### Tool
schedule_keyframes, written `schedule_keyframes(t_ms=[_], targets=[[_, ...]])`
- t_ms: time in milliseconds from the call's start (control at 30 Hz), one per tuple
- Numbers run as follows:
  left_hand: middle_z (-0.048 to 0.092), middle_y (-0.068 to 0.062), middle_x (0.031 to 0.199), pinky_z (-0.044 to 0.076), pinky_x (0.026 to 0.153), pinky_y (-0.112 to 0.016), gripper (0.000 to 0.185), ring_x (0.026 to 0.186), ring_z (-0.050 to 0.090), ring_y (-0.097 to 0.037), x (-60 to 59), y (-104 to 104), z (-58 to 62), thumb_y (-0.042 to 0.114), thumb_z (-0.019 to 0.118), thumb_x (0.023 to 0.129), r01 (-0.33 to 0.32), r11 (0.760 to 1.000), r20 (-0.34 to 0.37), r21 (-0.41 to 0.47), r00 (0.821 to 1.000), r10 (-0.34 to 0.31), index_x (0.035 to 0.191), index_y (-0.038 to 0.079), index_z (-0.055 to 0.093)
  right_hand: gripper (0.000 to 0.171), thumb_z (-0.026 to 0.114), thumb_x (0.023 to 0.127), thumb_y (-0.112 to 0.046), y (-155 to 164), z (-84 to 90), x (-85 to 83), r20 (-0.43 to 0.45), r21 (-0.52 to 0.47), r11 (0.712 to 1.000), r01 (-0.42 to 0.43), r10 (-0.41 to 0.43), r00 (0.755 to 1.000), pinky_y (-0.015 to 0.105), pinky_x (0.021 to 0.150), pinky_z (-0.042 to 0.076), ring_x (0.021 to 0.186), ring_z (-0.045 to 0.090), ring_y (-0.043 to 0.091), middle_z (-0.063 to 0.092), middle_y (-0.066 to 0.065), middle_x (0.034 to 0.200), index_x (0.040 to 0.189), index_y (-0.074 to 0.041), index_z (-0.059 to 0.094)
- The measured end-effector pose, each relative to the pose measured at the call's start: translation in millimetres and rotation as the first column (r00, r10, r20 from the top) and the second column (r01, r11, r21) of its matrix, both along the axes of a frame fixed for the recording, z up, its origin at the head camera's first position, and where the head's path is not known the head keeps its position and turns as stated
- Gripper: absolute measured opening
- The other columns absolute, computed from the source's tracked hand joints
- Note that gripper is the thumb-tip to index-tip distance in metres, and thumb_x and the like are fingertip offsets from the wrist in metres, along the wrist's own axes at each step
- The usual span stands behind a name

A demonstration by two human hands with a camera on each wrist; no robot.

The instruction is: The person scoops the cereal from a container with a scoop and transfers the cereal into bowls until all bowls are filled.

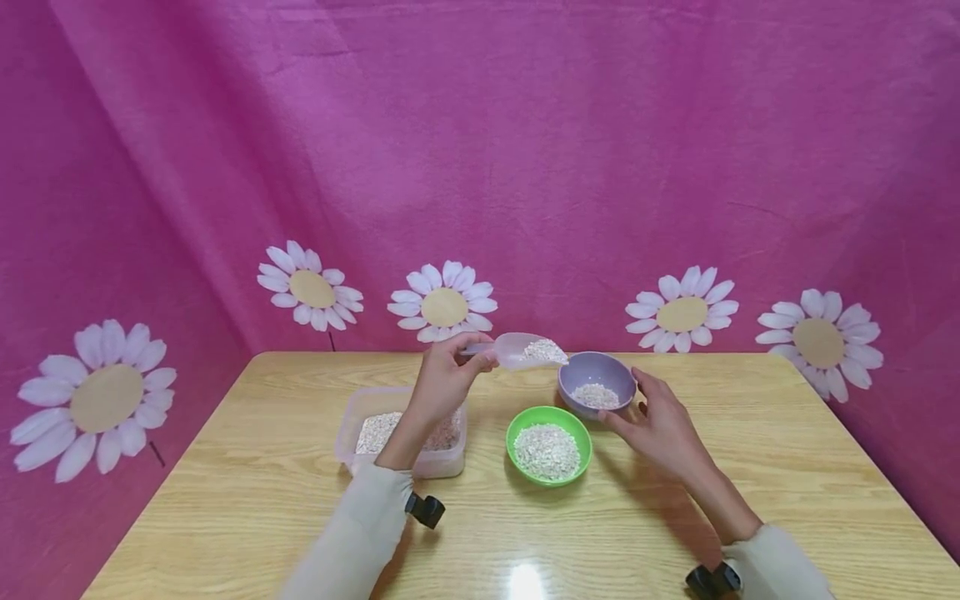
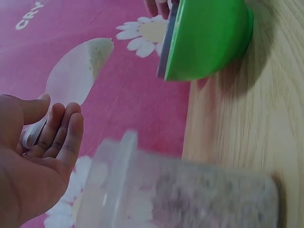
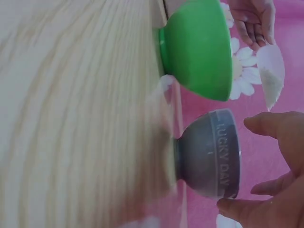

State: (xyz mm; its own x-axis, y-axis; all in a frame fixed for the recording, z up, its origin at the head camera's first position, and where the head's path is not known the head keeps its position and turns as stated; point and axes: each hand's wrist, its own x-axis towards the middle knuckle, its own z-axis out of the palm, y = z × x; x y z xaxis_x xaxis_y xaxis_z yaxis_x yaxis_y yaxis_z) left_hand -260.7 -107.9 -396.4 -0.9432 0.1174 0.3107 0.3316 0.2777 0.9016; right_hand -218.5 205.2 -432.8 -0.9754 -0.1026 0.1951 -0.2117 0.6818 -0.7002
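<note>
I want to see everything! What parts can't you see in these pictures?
- Clear container: head view, the left hand and its arm cover part of the grain inside; left wrist view, blurred.
- Purple bowl: right wrist view shows only its outside, so its contents are hidden.
- Scoop: left wrist view, fingers cover the handle.
- Right hand: right wrist view, cut off by the edge.

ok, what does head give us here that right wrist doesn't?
Only the head view shows the bowls' contents: pale flakes in the green bowl and the purple bowl, plus the clear container of flakes and the left hand gripping the loaded scoop beside the purple bowl's rim. Only the right wrist view shows the purple bowl's outer wall lettered LUCKY DAY, with the right hand spread open next to it. Both show the two bowls, the scoop, the wooden table and the pink daisy backdrop.
</note>
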Motion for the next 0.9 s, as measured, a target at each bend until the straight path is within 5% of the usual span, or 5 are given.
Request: schedule_keyframes(t_ms=[233, 567, 733, 900], targets=[[0.081, -0.013, 0.097, 0.049, 0.065, -0.023, 0.014, 0.086, 0.076, -0.014, -9.9, 22.9, -4.1, 0.012, 0.075, 0.101, 0.039, 0.997, -0.010, -0.072, 0.999, -0.040, 0.114, 0.005, 0.077, 0.094, 0.082, 0.096, -0.026, 3.7, -9.6, -8.5, 0.044, -0.008, 1.000, -0.005, 0.006, 0.999, 0.059, 0.111, 0.051, 0.146, 0.046, 0.058, 0.041, 0.042, 0.157, 0.159, 0.019, 0.028], [0.081, -0.014, 0.101, 0.051, 0.069, -0.022, 0.015, 0.089, 0.076, -0.018, -21.1, 44.5, -9.1, 0.011, 0.075, 0.101, 0.074, 0.982, 0.007, -0.175, 0.997, -0.074, 0.114, 0.004, 0.077, 0.094, 0.079, 0.100, -0.024, 5.9, -13.4, -17.7, 0.098, -0.077, 0.996, -0.038, 0.046, 0.994, 0.055, 0.110, 0.052, 0.141, 0.054, 0.055, 0.039, 0.043, 0.159, 0.161, 0.019, 0.022], [0.082, -0.011, 0.103, 0.054, 0.074, -0.023, 0.015, 0.092, 0.075, -0.018, -25.2, 50.6, -7.9, 0.013, 0.074, 0.102, 0.099, 0.956, 0.007, -0.275, 0.995, -0.101, 0.114, 0.005, 0.077, 0.095, 0.078, 0.100, -0.024, 6.0, -14.8, -18.3, 0.126, -0.101, 0.994, -0.033, 0.046, 0.991, 0.054, 0.111, 0.051, 0.142, 0.053, 0.053, 0.039, 0.043, 0.160, 0.162, 0.018, 0.020], [0.081, -0.011, 0.108, 0.059, 0.082, -0.029, 0.015, 0.095, 0.075, -0.020, -29.8, 53.1, 0.4, 0.012, 0.074, 0.102, 0.115, 0.902, -0.065, -0.415, 0.986, -0.155, 0.114, 0.003, 0.077, 0.095, 0.078, 0.100, -0.024, 5.7, -14.9, -18.7, 0.142, -0.117, 0.993, -0.033, 0.049, 0.989, 0.053, 0.111, 0.051, 0.144, 0.051, 0.053, 0.037, 0.043, 0.161, 0.162, 0.018, 0.019]])
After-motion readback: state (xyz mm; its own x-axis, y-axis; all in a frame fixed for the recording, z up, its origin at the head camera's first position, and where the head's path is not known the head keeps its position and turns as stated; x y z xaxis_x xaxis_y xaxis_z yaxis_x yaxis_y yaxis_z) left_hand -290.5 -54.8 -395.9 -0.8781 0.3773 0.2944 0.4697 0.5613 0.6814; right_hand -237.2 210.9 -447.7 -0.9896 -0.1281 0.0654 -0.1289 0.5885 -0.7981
